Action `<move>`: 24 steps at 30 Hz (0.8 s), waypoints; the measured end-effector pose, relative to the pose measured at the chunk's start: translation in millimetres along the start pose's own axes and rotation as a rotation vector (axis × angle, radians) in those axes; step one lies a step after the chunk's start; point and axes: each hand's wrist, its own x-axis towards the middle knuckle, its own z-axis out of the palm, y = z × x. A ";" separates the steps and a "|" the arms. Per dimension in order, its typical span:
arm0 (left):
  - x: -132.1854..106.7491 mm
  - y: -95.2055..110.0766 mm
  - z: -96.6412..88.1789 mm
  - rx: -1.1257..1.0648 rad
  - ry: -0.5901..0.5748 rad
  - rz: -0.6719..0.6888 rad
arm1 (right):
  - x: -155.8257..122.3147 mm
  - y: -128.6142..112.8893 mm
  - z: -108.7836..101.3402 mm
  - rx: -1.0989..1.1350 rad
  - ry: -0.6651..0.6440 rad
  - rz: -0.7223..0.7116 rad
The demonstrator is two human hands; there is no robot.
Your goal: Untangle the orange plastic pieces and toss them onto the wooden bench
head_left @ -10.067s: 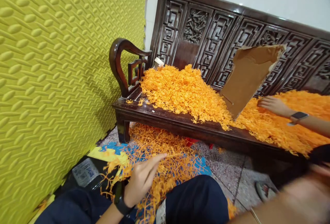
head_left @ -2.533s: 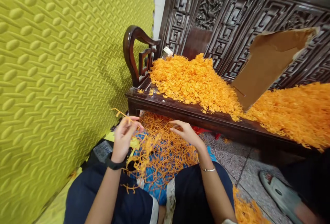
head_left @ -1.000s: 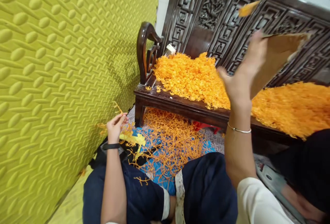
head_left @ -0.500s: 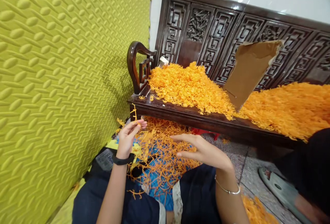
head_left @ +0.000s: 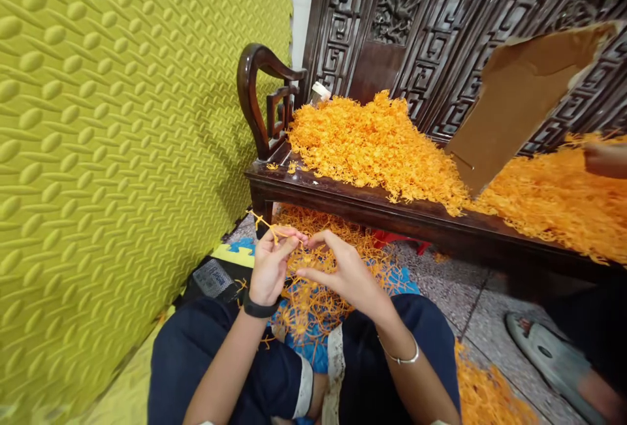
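My left hand [head_left: 272, 265] is closed in a pinch on a thin orange plastic branched strip [head_left: 260, 219], whose free end with small side stubs sticks out to the upper left. Close beside it, my right hand [head_left: 345, 275] has its thumb and forefinger apart, the bent forefinger at the left fingertips. Whether it touches the strip I cannot tell. Below both hands lies a tangled heap of bare orange strips [head_left: 313, 298] on a blue sheet between my knees.
A dark wooden bench [head_left: 337, 196] bears a pile of small orange plastic pieces [head_left: 372, 147]. A torn cardboard sheet [head_left: 514, 98] stands in the pile. At right are another person's hand [head_left: 607, 158] and a slippered foot [head_left: 553, 360]. A yellow foam wall [head_left: 147, 118] rises at left.
My two hands have come together, the right moving left toward the left fingertips. The strip has tilted over to the left. Another person's hand has appeared at the right pile. The view has shifted down.
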 end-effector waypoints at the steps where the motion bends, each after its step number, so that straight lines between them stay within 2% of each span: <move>1: -1.0 0.7 -0.2 -0.023 -0.032 -0.009 | 0.8 2.4 1.0 0.027 0.003 0.007; 5: -2.6 5.5 -3.2 -0.096 -0.132 -0.019 | 4.6 8.0 -3.5 0.191 -0.027 0.071; 8: -1.8 8.4 -3.5 -0.107 -0.140 0.021 | 5.3 6.9 -6.7 0.175 0.134 0.096; 10: -1.1 11.0 -2.2 -0.117 -0.132 0.019 | 4.4 4.5 -7.6 0.124 0.190 0.031; 13: -1.2 16.6 0.2 -0.202 -0.134 -0.027 | 2.9 0.8 -9.5 0.099 0.140 -0.095; 15: -2.2 20.4 0.8 -0.270 -0.149 -0.062 | 2.9 0.0 -11.7 0.109 0.178 -0.121; 17: -3.6 22.7 0.1 -0.303 -0.170 -0.084 | 4.2 2.1 -13.5 0.109 0.210 -0.108; 21: -5.8 22.2 -3.1 -0.306 -0.226 -0.121 | 7.5 14.2 -12.9 0.149 0.147 -0.041; 24: -6.6 20.8 -4.2 -0.295 -0.262 -0.152 | 8.7 23.5 -12.2 0.176 0.162 -0.006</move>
